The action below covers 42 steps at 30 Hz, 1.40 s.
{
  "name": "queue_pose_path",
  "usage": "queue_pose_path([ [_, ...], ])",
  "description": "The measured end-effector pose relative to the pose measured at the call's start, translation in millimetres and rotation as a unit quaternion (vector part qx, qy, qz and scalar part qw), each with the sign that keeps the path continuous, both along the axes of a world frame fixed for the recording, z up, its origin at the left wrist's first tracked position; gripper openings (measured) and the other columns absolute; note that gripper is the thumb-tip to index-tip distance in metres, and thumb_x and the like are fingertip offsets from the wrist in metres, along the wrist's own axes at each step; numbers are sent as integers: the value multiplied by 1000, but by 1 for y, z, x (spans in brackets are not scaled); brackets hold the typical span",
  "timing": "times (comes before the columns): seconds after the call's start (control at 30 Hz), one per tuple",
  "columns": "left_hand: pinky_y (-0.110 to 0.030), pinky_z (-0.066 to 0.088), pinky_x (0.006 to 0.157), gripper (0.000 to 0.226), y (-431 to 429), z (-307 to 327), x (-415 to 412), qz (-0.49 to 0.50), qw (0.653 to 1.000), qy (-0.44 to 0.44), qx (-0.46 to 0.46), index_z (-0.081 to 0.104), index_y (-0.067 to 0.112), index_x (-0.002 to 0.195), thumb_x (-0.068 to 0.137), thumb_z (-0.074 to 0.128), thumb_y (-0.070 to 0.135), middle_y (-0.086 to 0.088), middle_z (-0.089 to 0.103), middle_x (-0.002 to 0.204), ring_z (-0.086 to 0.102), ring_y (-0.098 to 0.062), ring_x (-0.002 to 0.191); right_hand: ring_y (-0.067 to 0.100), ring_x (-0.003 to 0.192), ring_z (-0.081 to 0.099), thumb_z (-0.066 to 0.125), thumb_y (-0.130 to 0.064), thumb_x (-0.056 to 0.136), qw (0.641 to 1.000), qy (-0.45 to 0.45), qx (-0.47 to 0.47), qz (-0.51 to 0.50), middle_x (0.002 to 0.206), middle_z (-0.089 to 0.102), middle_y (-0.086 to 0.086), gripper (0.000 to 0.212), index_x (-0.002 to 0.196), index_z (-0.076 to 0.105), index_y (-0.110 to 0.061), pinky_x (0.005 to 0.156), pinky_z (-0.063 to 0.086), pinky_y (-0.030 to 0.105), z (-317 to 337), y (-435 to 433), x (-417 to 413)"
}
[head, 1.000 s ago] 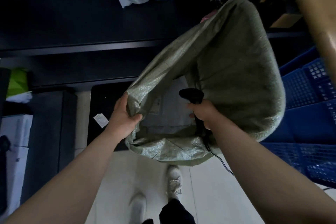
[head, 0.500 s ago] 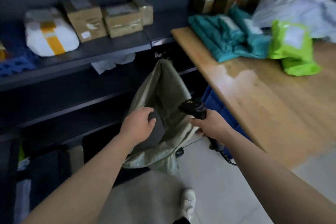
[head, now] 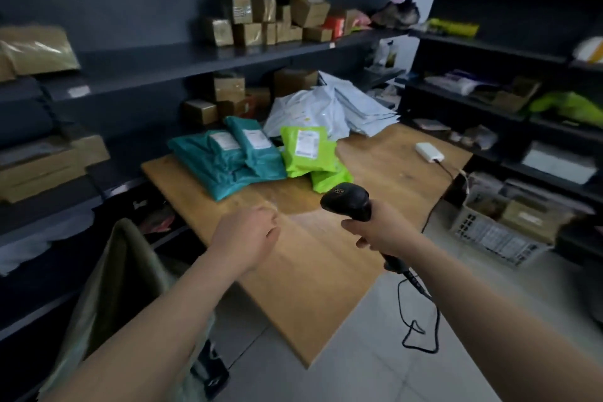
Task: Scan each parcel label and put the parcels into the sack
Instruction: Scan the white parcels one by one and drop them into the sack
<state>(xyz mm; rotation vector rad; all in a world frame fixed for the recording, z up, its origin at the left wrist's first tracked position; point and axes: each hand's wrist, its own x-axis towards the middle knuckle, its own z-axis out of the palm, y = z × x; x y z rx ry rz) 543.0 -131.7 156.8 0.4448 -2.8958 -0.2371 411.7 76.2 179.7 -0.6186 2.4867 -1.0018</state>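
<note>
The parcels sit in the middle of the frame, at the far end of the bench point(head: 326, 271). There is a heap of teal parcels point(head: 228, 163), and the green parcels point(head: 306, 157) touch its right side. Each top bag has a white label point(head: 306, 142) facing up, and a pile of grey mailers point(head: 329, 108) lies behind them. The sack point(head: 107, 271) slumps at the lower left of the frame beside the near corner of the bench, well apart from the parcels. No hand is on it, and I cannot tell how far its mouth gapes.

The right hand point(head: 375, 232) has its fingers point(head: 350, 225) wrapped round the handle of the black scanner point(head: 347, 201), whose head points toward the green bags. The left hand point(head: 248, 235) hovers over bare wood short of the parcels. It holds nothing, and its fingers look loosely curled, though they are blurred.

From where I stand, several things could go wrong:
- The teal labels lie close together, so a beam aimed from this far back might read the neighbouring one.
- Lifting a slick bag one-handed off a heap could drag another bag off the edge.
- With nobody holding the limp sack open, a parcel dropped at it may slide down the outside.
- The cable point(head: 417, 320) trails from the scanner in loops onto the floor point(head: 375, 375), where a foot or a swinging arm could catch it.
</note>
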Motion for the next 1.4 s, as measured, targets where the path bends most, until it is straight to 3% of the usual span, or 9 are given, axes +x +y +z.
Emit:
queue_pose_path([
  [0.43, -34, 48, 87, 38, 76, 19, -239, 32, 999, 7, -7, 58, 27, 128, 94, 49, 44, 2, 61, 124, 58, -23, 113, 6, 56, 68, 65, -32, 85, 1000, 25, -1, -6, 83, 72, 4, 23, 104, 59, -21, 58, 52, 27, 21, 76, -252],
  [0.6, -35, 46, 90, 39, 63, 14, -329, 44, 999, 13, 5, 55, 28, 131, 96, 47, 43, 3, 59, 127, 56, -23, 115, 15, 64, 72, 65, -31, 84, 1000, 22, -5, -6, 78, 73, 6, 18, 98, 59, -21, 68, 59, 39, 17, 66, -348],
  [0.73, -37, 46, 89, 34, 47, 19, -409, 48, 998, 12, 23, 59, 23, 123, 95, 49, 40, 1, 62, 121, 57, -24, 113, 7, 57, 70, 65, -29, 86, 1000, 16, -10, -16, 84, 72, 3, 12, 95, 60, -24, 57, 56, 29, 25, 49, -431],
  [0.83, -38, 47, 91, 38, 36, 24, -466, 54, 998, -1, 41, 54, 21, 128, 94, 51, 38, 1, 61, 124, 56, -23, 116, 8, 57, 70, 66, -28, 88, 999, -1, -20, -26, 88, 71, 3, 11, 96, 59, -26, 49, 51, 23, 31, 38, -492],
  [1.03, -37, 46, 91, 37, 24, 20, -565, 80, 994, -2, 80, 54, 19, 128, 95, 50, 36, 0, 62, 122, 56, -23, 115, 15, 62, 71, 68, -25, 86, 995, -45, -69, -63, 84, 72, 6, 17, 101, 62, -20, 49, 49, 27, 25, 23, -599],
  [1.1, -32, 44, 83, 37, 19, 13, -599, 89, 992, 0, 93, 54, 19, 128, 95, 50, 36, 1, 61, 121, 57, -21, 111, 18, 65, 71, 69, -25, 86, 992, -59, -87, -67, 83, 71, 7, 17, 99, 63, -16, 53, 49, 30, 18, 15, -634],
  [1.17, -29, 39, 73, 34, 13, 6, -633, 102, 990, 1, 102, 56, 15, 123, 95, 49, 34, 0, 63, 116, 58, -21, 104, 20, 66, 69, 69, -25, 88, 990, -73, -98, -68, 84, 71, 8, 17, 98, 63, -13, 55, 50, 31, 10, 5, -669],
  [1.3, -34, 48, 73, 29, 7, -11, -701, 156, 976, 1, 152, 56, 9, 113, 94, 50, 30, -6, 65, 104, 59, -22, 91, 19, 68, 66, 68, -24, 89, 985, -109, -124, -52, 88, 67, 8, 18, 102, 62, -13, 54, 50, 27, -8, -18, -739],
  [1.4, -32, 41, 64, 20, 2, -27, -747, 208, 962, -4, 176, 48, 10, 92, 95, 51, 30, -10, 62, 95, 54, -23, 80, 19, 76, 65, 69, -27, 90, 977, -150, -142, -45, 91, 63, 8, 21, 104, 60, -14, 69, 55, 34, -25, -37, -788],
])
